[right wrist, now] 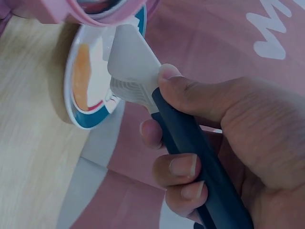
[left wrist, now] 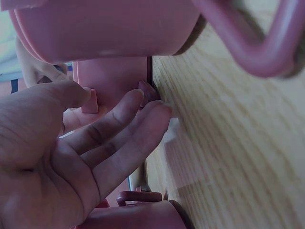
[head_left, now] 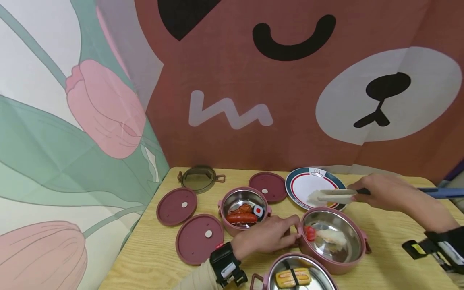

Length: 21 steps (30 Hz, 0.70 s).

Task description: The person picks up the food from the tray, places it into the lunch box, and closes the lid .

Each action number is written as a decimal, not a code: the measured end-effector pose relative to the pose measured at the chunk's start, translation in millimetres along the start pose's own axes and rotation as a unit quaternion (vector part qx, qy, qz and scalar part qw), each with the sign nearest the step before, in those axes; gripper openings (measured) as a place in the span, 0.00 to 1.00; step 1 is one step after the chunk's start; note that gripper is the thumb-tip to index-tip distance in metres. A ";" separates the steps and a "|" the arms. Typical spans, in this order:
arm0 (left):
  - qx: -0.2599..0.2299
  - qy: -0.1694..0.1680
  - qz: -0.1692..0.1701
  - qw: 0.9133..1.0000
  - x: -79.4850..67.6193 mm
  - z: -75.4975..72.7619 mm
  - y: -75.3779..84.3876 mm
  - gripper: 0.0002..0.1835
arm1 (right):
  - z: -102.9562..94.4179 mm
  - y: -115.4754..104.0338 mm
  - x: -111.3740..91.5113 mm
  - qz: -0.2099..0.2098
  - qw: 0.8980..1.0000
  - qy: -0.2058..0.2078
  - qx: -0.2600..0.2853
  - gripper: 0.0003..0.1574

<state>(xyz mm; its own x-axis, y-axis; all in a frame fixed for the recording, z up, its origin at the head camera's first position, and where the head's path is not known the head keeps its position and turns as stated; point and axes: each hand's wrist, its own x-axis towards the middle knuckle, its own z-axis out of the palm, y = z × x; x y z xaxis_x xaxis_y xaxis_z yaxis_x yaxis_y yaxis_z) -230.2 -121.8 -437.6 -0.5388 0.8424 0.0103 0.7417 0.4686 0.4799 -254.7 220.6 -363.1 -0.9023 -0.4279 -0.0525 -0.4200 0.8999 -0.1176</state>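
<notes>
The step in hand looks like tong work at the plate (head_left: 304,183), right of centre in the head view: the right grip (head_left: 386,194) is wrapped round the tongs (right wrist: 178,129), though what, if anything, their tips pinch is hard to tell. Just below, the left grip (head_left: 266,235) pinches the left handle (left wrist: 89,102) of the pink pot (head_left: 331,264), which holds a red-and-white piece (head_left: 329,237). The next move probably calls for squeezing the tongs firmly while the pot stays steady.

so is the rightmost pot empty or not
Not empty: in the head view, something red and whitish lies inside the rightmost pot.
</notes>
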 end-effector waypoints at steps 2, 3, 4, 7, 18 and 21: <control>0.000 0.001 -0.002 1.000 -0.2 0.0 -1.1 0.09 | -0.6 0.6 0.9 -0.006 1.000 0.005 -0.006 0.19; 0.001 0.003 -0.002 1.000 -0.2 0.0 -1.4 0.09 | -0.3 0.5 1.4 -0.008 1.000 0.003 -0.006 0.18; 0.001 0.003 -0.001 1.000 -0.2 0.4 -1.8 0.09 | 0.6 0.3 2.0 -0.009 1.000 -0.001 -0.003 0.17; 0.005 0.001 0.003 1.000 1.0 2.4 -2.9 0.09 | 4.5 0.1 3.0 -0.003 1.000 -0.017 0.011 0.18; 0.104 -0.002 0.001 0.995 1.3 13.6 -8.3 0.05 | 6.0 0.8 12.3 0.005 0.998 -0.050 0.031 0.17; 0.084 -0.005 -0.011 0.996 -0.1 11.9 -7.3 0.06 | 5.3 1.5 14.2 -0.002 0.997 -0.064 0.045 0.18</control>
<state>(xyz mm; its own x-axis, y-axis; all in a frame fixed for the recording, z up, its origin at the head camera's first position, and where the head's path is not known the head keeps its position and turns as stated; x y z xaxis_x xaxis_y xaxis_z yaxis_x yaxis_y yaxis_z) -230.7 -122.2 -451.6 -0.5517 0.8340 -0.0081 0.7867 0.5236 0.3270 -267.6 215.4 -369.3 -0.8788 -0.4432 -0.1766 -0.4074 0.8898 -0.2057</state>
